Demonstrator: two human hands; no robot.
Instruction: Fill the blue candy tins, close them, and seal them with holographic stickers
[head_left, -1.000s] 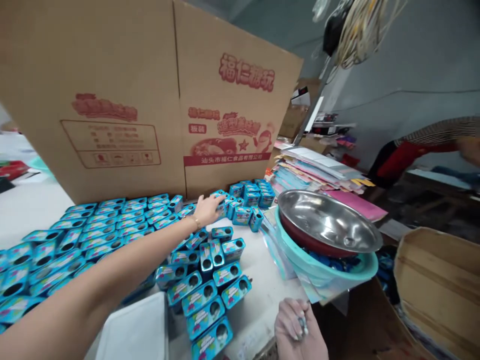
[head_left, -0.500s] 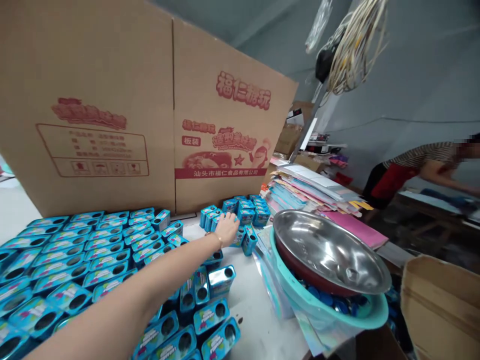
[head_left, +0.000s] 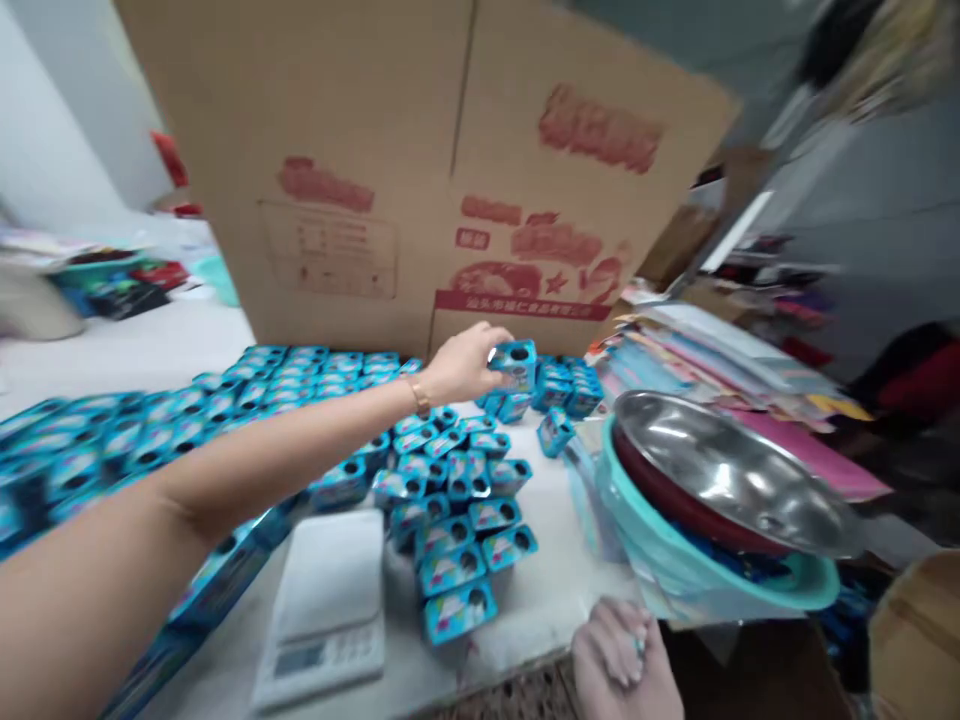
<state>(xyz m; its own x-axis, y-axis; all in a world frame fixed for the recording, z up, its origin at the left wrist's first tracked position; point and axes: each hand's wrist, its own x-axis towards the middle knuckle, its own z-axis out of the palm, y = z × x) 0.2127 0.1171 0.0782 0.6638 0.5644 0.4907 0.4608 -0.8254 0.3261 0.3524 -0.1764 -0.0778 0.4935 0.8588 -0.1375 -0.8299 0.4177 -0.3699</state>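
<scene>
My left hand (head_left: 466, 362) reaches across the table, a bracelet on its wrist. It is shut on a small blue printed box (head_left: 519, 364) with a round dark hole in its top, lifted above the other boxes. Below that arm, many more such blue boxes (head_left: 457, 610) stand in rows and loose clusters. At the table's front edge my right hand (head_left: 622, 650) is curled closed. A small pale teal spot shows among its fingers, too blurred to make out.
A white digital scale (head_left: 330, 590) lies at the front. A large cardboard carton (head_left: 360, 130) stands behind the boxes. To the right are a metal bowl (head_left: 727, 465) on a turquoise basin (head_left: 814, 595) and stacked printed sheets (head_left: 690, 350).
The view has swung left and down, bringing the scale and my right hand into sight. My left hand has picked up a blue box from the group by the carton.
</scene>
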